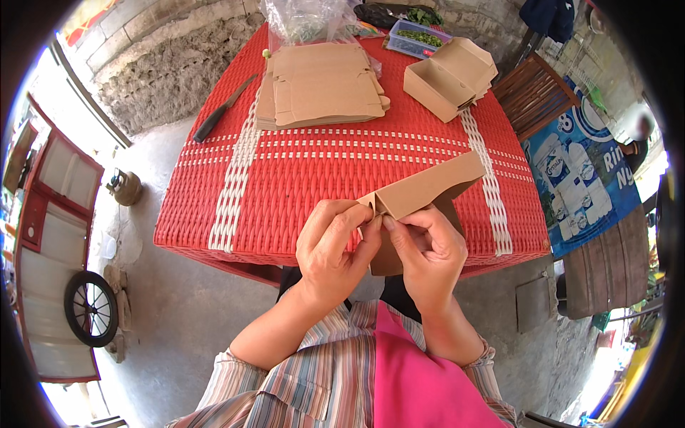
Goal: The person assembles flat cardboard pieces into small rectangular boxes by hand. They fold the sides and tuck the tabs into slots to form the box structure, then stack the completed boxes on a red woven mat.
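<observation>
Near the table's front edge I hold a partly folded brown cardboard box (428,187), tilted with its long side wall rising to the right. My left hand (330,241) pinches the left corner flaps between thumb and fingers. Right beside it my right hand (430,250) grips the same corner, its thumb tip nearly meeting the left one and its other fingers curled. Part of the box's lower panel hangs beyond the table edge behind my hands. A stack of flat cardboard box blanks (325,85) lies farther back, and a folded box (441,82) stands with its lid raised at the back right.
The red woven table (285,178) has white bands. A dark-handled knife (225,108) lies left of the stack. Behind are a clear plastic bag (310,25) and a blue tub (414,44) of chopped greens. A wooden chair (535,96) stands at the right.
</observation>
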`<state>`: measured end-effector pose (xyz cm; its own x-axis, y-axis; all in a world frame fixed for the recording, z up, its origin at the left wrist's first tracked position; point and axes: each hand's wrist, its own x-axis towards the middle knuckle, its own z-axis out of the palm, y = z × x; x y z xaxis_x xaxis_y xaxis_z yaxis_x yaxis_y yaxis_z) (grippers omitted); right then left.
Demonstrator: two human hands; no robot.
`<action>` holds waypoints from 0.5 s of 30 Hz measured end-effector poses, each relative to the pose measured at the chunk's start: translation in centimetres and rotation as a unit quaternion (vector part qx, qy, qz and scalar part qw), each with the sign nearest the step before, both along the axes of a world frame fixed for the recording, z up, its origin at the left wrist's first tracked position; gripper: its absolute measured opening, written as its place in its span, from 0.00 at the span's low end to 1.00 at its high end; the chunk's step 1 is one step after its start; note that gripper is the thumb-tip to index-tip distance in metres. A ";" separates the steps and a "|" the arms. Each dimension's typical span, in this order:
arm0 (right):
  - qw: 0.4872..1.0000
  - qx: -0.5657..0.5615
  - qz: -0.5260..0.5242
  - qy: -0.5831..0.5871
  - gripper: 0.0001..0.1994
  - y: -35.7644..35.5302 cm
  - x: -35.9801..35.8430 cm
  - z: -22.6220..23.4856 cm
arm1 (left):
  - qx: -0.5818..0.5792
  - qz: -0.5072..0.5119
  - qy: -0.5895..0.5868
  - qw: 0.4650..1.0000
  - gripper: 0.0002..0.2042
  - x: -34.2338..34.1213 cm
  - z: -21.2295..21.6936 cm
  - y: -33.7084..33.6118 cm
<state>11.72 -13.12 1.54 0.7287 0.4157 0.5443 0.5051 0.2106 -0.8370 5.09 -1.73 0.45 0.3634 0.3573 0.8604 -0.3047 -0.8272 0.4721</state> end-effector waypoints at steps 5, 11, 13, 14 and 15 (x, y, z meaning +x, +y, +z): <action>0.999 0.008 -0.008 -0.034 0.05 0.0 0.2 -0.4 | -0.009 -0.008 0.007 1.000 0.11 -0.1 0.1 -0.2; 0.999 0.020 -0.010 -0.034 0.05 0.2 0.2 -0.1 | 0.018 -0.037 0.048 0.998 0.12 -0.3 0.8 0.6; 0.998 0.000 -0.010 -0.057 0.05 0.1 0.2 0.2 | 0.010 -0.014 0.035 0.999 0.12 -0.3 0.7 0.4; 0.998 0.001 -0.010 -0.067 0.05 0.1 0.2 -0.1 | 0.006 -0.003 0.028 1.000 0.12 -0.3 0.6 0.2; 0.997 0.002 -0.011 -0.077 0.06 0.3 0.3 -0.6 | 0.006 0.009 0.015 1.000 0.12 -0.2 0.4 0.0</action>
